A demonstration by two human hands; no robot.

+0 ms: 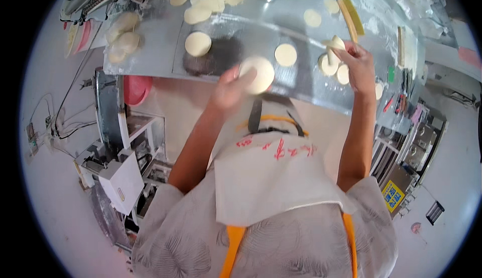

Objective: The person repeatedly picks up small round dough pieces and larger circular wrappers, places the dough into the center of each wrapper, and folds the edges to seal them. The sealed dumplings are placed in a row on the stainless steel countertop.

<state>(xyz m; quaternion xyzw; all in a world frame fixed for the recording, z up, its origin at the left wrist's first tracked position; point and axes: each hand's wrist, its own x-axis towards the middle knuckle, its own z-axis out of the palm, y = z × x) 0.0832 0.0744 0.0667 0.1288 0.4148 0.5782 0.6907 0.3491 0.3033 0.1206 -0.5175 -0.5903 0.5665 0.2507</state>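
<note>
My left hand (232, 88), smeared a little by motion, grips a pale flat dough round (262, 77) at the table's near edge. Its thumb lies over the face of the round. Farther right, my right hand (360, 66) pinches a small folded piece of dough (335, 43) between thumb and fingers. Just below that piece, small dough discs (329, 66) lie close together on the metal table. Between my hands a single dough round (285, 55) rests flat. Another, thicker dough round (198, 44) sits beyond my left hand.
Flour dusts the metal tabletop (241, 29). At the far left lie overlapping dough sheets (198, 14) and a cluster of dough balls (125, 39). A brush with yellowish bristles (355, 14) lies beyond my right hand. Below the table's left end is a pink basin (136, 89).
</note>
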